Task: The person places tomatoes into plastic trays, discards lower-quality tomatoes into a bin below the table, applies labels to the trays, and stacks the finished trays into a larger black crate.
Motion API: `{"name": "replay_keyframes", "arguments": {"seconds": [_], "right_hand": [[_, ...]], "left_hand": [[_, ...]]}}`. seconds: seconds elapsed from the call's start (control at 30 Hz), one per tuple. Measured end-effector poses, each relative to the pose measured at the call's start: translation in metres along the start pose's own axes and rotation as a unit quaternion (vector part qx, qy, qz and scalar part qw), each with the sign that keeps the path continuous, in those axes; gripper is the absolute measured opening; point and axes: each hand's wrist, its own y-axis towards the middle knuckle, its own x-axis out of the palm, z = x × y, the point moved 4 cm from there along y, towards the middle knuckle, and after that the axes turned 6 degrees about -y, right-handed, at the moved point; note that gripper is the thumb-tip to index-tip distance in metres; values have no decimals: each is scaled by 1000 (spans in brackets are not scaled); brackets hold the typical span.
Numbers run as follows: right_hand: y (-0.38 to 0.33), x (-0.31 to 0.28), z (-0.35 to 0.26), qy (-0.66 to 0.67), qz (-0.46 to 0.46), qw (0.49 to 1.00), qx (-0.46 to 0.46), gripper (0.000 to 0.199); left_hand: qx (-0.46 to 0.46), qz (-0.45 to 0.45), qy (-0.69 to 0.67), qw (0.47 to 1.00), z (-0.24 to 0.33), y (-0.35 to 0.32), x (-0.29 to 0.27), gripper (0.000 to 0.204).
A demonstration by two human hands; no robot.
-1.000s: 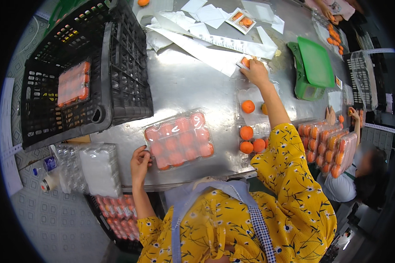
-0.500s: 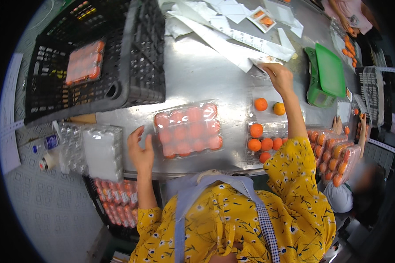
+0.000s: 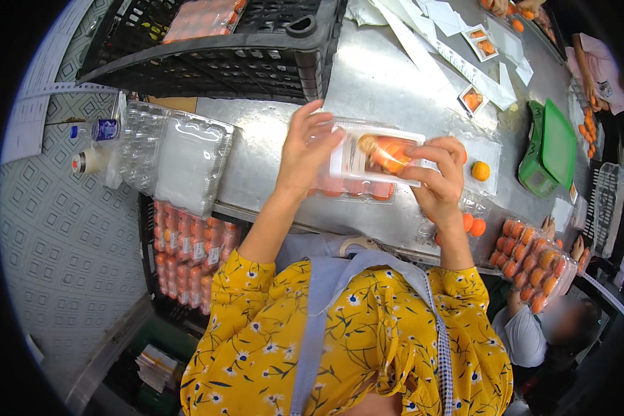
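Observation:
Over the sealed clear pack of orange-red fruit, a white-bordered label with a picture of orange fruit hangs flat between my hands. My right hand pinches its right side between thumb and fingers. At the label's left edge, my left hand has its fingers raised and apart, the thumb close to or touching the edge; blur hides which. Label and hands cover most of the pack. Beyond my right forearm, loose orange fruit lies in a clear tray, partly hidden.
A black crate holding a fruit pack stands at the far left. Empty clear clamshells lie left, above a lower crate of filled packs. Label strips and a green tub are far right. Co-workers are at the right, near stacked packs.
My right hand has brought a label from the far strips back over the fruit pack. My left hand has moved right and up to the label's edge. The view has shifted.

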Motion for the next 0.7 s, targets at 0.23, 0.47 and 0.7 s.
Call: {"name": "replay_keyframes", "arguments": {"seconds": [0.23, 0.47, 0.7], "right_hand": [[-24, 33, -55, -76, -12, 997, -15, 27], [-18, 36, -73, 74, -96, 993, 15, 30], [-19, 44, -58, -38, -45, 994, 87, 24]], "left_hand": [[-160, 6, -232, 959, -39, -36, 6, 26], [-61, -13, -129, 990, -38, -36, -3, 18], [-26, -48, -6, 999, -40, -46, 1, 28]]}}
